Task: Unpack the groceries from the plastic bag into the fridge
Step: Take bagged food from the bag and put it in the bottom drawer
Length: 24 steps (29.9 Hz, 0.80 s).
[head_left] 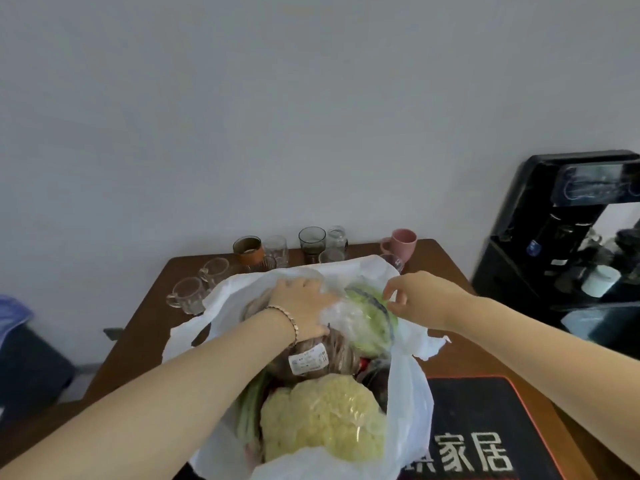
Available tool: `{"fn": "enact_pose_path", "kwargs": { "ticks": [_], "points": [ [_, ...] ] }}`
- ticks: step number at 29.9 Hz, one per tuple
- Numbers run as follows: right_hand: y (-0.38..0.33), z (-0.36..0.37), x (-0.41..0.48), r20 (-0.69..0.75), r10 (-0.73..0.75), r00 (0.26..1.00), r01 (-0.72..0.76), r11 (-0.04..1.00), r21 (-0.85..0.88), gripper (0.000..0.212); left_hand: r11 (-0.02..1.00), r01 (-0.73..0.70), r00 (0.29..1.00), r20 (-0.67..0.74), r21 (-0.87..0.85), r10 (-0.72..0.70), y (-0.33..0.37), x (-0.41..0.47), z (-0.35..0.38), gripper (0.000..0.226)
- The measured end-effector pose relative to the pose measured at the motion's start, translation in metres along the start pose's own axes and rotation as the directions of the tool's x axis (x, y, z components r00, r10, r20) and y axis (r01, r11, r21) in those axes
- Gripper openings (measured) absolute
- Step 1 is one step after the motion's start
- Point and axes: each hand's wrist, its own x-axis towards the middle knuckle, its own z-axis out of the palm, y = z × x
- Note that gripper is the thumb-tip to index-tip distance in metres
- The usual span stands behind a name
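Observation:
A white plastic bag stands open on a brown table, full of groceries. At its near side lies a pale cauliflower in clear film. Beyond it sits a brownish packet with a white price label. At the far side is a green cabbage in a clear bag. My left hand, with a bracelet at the wrist, rests fingers-down on the cabbage's clear wrap. My right hand pinches the wrap at the cabbage's right edge. The fridge is out of sight.
Several glasses and a pink mug line the table's far edge by the wall. A black water dispenser stands at the right. A black mat with white characters lies at the near right. A dark bin sits at the left.

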Motion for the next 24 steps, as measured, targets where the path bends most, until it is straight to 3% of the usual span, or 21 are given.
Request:
{"fn": "enact_pose_path", "kwargs": {
  "ticks": [4, 6, 9, 11, 13, 14, 16, 19, 22, 24],
  "points": [
    [0.003, 0.006, 0.008, 0.053, -0.023, 0.998, 0.023, 1.0, -0.001, 0.026, 0.991, 0.014, 0.999, -0.034, 0.136, -0.01, 0.004, -0.005, 0.009, 0.059],
    [0.003, 0.011, 0.008, 0.075, -0.032, 0.997, 0.033, 0.999, -0.016, 0.025, 0.995, 0.005, 0.999, -0.046, 0.104, 0.0, 0.003, -0.015, 0.013, 0.056],
    [0.003, 0.022, 0.008, 0.092, -0.036, 0.995, 0.039, 0.999, -0.025, 0.025, 0.925, 0.15, 0.976, -0.094, -0.349, -0.194, -0.006, -0.026, 0.015, 0.036],
    [0.0, 0.028, 0.01, 0.1, -0.037, 0.994, 0.04, 0.999, -0.027, 0.026, 0.713, 0.199, 0.945, -0.061, -0.673, -0.321, -0.011, -0.035, 0.007, 0.041],
    [-0.007, 0.03, 0.012, 0.079, -0.051, 0.996, 0.052, 0.999, -0.015, 0.028, 0.605, 0.182, 0.931, -0.062, -0.775, -0.36, -0.016, -0.042, -0.003, 0.039],
    [-0.011, 0.031, 0.012, 0.059, -0.066, 0.996, 0.066, 0.998, -0.006, 0.028, 0.602, 0.152, 0.928, -0.095, -0.784, -0.359, -0.019, -0.049, -0.01, 0.035],
    [-0.022, 0.031, 0.012, 0.022, -0.092, 0.996, 0.091, 0.996, 0.016, 0.028, 0.71, 0.07, 0.926, -0.219, -0.7, -0.307, -0.028, -0.062, -0.022, 0.025],
    [-0.038, 0.03, 0.01, -0.008, -0.124, 0.992, 0.125, 0.991, 0.038, 0.027, 0.926, -0.019, 0.897, -0.415, -0.378, -0.151, -0.047, -0.087, -0.033, 0.04],
    [-0.05, 0.03, 0.009, -0.027, -0.163, 0.986, 0.165, 0.985, 0.047, 0.025, 0.961, -0.055, 0.857, -0.507, -0.272, -0.094, -0.065, -0.119, -0.045, 0.053],
    [-0.055, 0.033, 0.01, -0.035, -0.177, 0.984, 0.178, 0.983, 0.033, 0.025, 0.958, 0.027, 0.873, -0.46, -0.286, -0.162, -0.065, -0.125, -0.04, 0.041]
  ]
}}
